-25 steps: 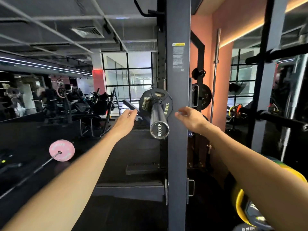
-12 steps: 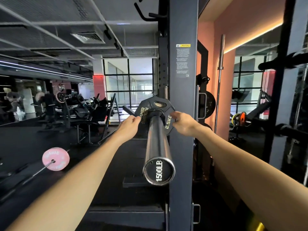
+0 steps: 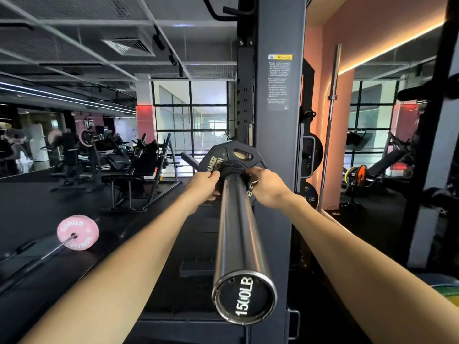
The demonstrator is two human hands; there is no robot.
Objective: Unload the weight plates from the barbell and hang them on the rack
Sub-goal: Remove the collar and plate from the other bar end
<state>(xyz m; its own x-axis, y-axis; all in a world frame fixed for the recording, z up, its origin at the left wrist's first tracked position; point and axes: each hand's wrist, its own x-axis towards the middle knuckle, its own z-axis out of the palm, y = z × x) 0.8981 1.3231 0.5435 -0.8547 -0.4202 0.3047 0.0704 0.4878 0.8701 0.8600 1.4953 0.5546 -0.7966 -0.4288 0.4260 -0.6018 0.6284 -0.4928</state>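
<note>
Both arms are extending fwd, roughly level, forearms bare, converging toward ctr. Left hand (image 3: 204,182) is sitting palm-right, fingers (image 3: 214,174) curling inward and pinching at approx. shoulder-line height. Right hand (image 3: 265,184) is mirroring it opposite, palm-left, knuckles up, fingers (image 3: 251,172) bent in a closed grip. Wrists are staying straight; hands are positioned near each other, not touching.

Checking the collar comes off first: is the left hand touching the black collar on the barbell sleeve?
Touching. The head view shows the left hand with fingers curled onto the left edge of the collar, no gap between them.
</note>
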